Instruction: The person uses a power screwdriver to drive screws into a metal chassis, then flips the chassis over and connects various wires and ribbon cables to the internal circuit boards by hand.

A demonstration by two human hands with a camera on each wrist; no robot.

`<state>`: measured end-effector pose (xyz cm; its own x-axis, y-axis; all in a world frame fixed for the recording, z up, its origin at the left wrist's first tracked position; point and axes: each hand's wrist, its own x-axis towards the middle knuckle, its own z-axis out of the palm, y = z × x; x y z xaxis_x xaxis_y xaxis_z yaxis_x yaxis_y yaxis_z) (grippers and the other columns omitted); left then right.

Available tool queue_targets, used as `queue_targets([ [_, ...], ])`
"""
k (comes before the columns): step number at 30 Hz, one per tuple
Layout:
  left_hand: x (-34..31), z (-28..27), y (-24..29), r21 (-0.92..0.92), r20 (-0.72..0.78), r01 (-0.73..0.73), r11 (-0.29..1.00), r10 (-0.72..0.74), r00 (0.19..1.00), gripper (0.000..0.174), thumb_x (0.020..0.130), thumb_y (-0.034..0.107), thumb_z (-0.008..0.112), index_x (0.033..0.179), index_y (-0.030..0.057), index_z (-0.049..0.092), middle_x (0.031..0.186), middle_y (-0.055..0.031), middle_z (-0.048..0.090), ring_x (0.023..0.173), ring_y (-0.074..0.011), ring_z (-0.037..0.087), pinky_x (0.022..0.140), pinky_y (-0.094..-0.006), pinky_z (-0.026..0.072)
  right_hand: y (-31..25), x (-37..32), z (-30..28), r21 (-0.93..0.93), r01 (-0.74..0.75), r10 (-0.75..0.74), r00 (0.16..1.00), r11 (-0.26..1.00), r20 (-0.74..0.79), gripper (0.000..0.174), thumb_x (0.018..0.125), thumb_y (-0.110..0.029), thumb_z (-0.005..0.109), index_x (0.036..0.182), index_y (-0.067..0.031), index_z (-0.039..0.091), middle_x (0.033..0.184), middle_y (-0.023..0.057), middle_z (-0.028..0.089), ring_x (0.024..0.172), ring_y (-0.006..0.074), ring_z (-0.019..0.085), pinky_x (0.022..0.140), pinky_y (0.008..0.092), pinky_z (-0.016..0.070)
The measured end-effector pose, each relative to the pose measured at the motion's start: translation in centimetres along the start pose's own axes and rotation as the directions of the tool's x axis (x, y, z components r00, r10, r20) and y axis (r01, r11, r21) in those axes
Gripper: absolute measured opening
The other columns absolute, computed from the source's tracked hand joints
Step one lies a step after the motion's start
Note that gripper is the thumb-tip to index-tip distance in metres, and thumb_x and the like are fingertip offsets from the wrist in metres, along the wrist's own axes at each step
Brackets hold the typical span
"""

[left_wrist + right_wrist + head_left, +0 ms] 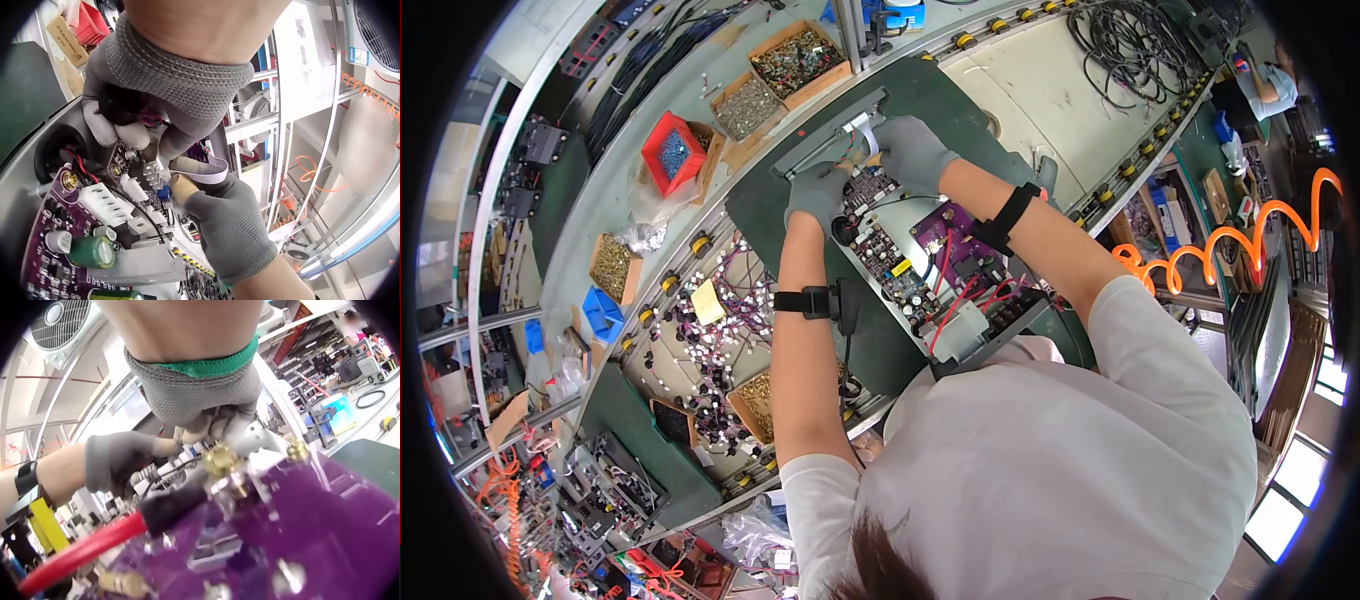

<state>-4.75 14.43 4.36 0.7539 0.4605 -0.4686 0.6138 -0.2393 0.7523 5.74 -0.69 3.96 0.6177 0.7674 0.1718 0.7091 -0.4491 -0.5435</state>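
Note:
Both hands wear grey gloves and meet at the far end of an opened metal-cased unit, over its small circuit board. The right hand pinches a white ribbon cable beside white pin connectors. The left hand has its fingers curled round a black wired part, fingertips close to the board's edge. A purple board with red wires lies nearer the body. The cable's end is hidden by fingers.
The unit lies on a green work surface. Beyond are a red bin of small blue parts and boxes of small hardware. Many wired connectors lie left; a black cable coil lies far right. An orange coiled hose hangs right.

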Motion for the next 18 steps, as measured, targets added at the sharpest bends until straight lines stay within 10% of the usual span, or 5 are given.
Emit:
queue_targets([
  [9,2.8,0.0,-0.7,0.158,0.098,0.093,0.983,-0.110,0.989,0.048,0.074,0.044,0.061,0.098,0.0020,0.068,0.095,-0.0182,0.067,0.086,-0.0281,0.064,0.079,-0.0343,0.0466,-1.4,0.7,-3.0,-0.080,-0.218,0.231,0.943,0.973,0.240,0.025,0.072,-0.011,0.060,0.096,-0.0065,0.068,0.087,0.0167,0.067,0.078,0.0298,0.066,0.073,0.0368,0.0523],
  [12,3.2,-0.1,-0.8,0.267,0.070,-0.008,0.964,-0.011,0.997,0.048,0.073,0.045,0.060,0.094,0.0025,0.068,0.094,-0.0188,0.067,0.087,-0.0295,0.064,0.080,-0.0363,0.0464,1.0,0.6,-2.4,0.348,-0.460,0.348,0.874,0.816,0.339,0.028,0.074,-0.008,0.058,0.100,-0.0034,0.067,0.080,0.0133,0.067,0.062,0.0202,0.066,0.058,0.0330,0.0529],
  [14,2.0,0.0,0.0,0.270,0.020,-0.022,0.962,0.018,1.000,0.047,0.073,0.044,0.062,0.092,0.0023,0.069,0.093,-0.0191,0.067,0.087,-0.0307,0.063,0.079,-0.0361,0.0462,1.8,0.4,-2.2,0.594,-0.685,0.422,0.729,0.423,0.540,0.022,0.076,-0.013,0.062,0.089,0.0048,0.066,0.073,0.0099,0.064,0.058,0.0130,0.063,0.049,0.0290,0.0503],
  [18,1.5,-0.1,0.0,0.196,0.036,0.000,0.981,-0.007,0.999,0.045,0.072,0.043,0.064,0.091,0.0020,0.069,0.093,-0.0184,0.067,0.087,-0.0305,0.063,0.079,-0.0352,0.0459,1.1,1.6,-1.4,0.415,-0.740,0.442,0.658,0.529,0.610,0.022,0.077,-0.014,0.063,0.079,0.0079,0.063,0.071,0.0108,0.062,0.053,0.0151,0.062,0.044,0.0287,0.0479],
])
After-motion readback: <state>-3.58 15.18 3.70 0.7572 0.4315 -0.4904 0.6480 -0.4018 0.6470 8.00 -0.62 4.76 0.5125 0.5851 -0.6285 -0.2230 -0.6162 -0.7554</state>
